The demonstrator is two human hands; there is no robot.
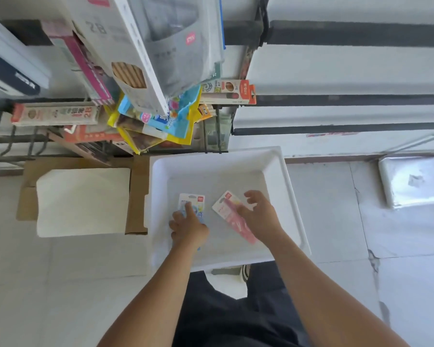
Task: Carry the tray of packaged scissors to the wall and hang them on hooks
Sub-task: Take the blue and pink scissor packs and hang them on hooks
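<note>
A white tray (283,186) lies on the floor below me, against the foot of the wall. Two packaged scissors rest on its bottom. The blue pack (194,200) is on the left, and my left hand (188,227) presses on its lower half with the fingers curled over it. The pink pack (229,211) lies slanted to the right, and my right hand (257,211) covers its right edge, thumb and fingers closing around it. Both packs still touch the tray floor.
Stationery packs (161,121) hang on a dark wire rack (15,144) at the upper left. A white slatted wall panel (348,78) fills the upper right. A cardboard box with white sheets (83,201) sits left of the tray, a foil-wrapped block (414,181) at right.
</note>
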